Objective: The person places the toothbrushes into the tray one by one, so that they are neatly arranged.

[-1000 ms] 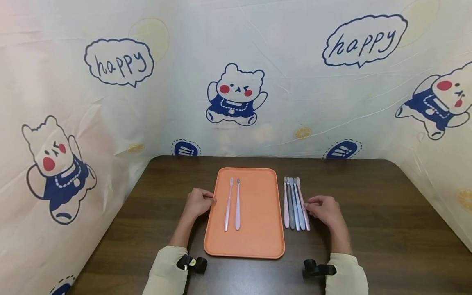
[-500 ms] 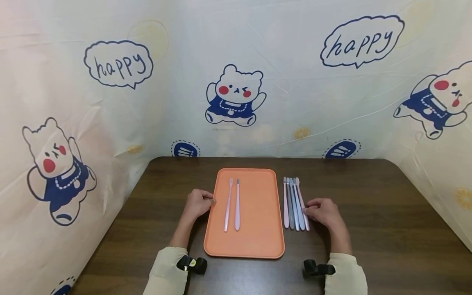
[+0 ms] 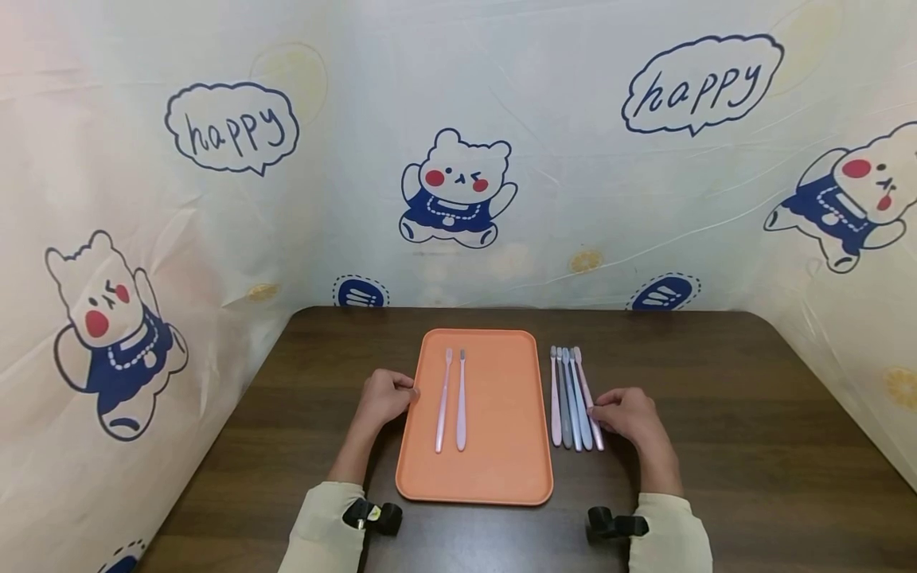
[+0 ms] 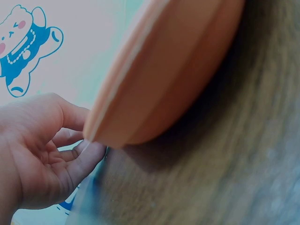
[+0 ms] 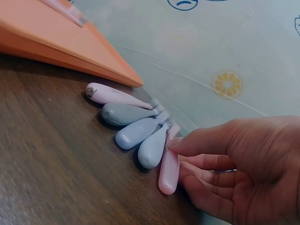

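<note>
Two hands rest on the dark wooden desk (image 3: 716, 414), either side of an orange tray (image 3: 501, 446) carrying two toothbrushes (image 3: 453, 402). The left hand (image 3: 383, 395) pinches the tray's left rim between thumb and curled fingers. Five toothbrushes (image 3: 569, 398) lie in a row just right of the tray; the right hand (image 3: 630, 415) pinches the outermost pink toothbrush (image 5: 169, 166) at its right edge.

In the left wrist view the orange tray (image 4: 159, 75) is cut off by the top edge and pretty blurry, so the two toothbrushes on it don't show. The right wrist view hides the brush heads beyond the right hand (image 5: 234, 164), and the table (image 5: 56, 178) near the grip is smeared.
</note>
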The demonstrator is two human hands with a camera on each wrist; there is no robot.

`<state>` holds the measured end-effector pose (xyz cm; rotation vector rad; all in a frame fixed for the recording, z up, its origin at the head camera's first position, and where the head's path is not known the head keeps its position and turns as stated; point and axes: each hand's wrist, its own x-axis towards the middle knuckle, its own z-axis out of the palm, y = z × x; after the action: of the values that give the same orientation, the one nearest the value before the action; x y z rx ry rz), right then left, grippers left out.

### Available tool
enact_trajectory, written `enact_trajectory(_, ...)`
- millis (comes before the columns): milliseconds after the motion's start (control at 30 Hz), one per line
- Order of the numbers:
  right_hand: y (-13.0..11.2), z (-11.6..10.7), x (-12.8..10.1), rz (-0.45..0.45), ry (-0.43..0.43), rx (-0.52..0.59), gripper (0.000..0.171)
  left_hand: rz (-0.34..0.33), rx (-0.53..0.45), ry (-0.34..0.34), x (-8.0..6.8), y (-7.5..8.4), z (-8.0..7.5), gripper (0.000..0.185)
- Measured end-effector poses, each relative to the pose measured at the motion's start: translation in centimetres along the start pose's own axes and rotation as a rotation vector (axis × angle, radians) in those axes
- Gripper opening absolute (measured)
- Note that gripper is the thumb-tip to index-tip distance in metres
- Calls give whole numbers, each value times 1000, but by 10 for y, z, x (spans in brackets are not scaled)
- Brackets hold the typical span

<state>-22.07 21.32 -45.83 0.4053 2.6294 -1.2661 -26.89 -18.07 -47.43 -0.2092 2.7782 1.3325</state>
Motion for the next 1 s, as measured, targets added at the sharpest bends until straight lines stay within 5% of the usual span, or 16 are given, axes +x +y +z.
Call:
enact_trajectory(600,-5,7,1,5,57,-141,26,-3,-15,-2,-1,1,1,20)
enact_trajectory(1000,1,7,4,-14,94,-133,29,9,-4,5,-2,2,0,19)
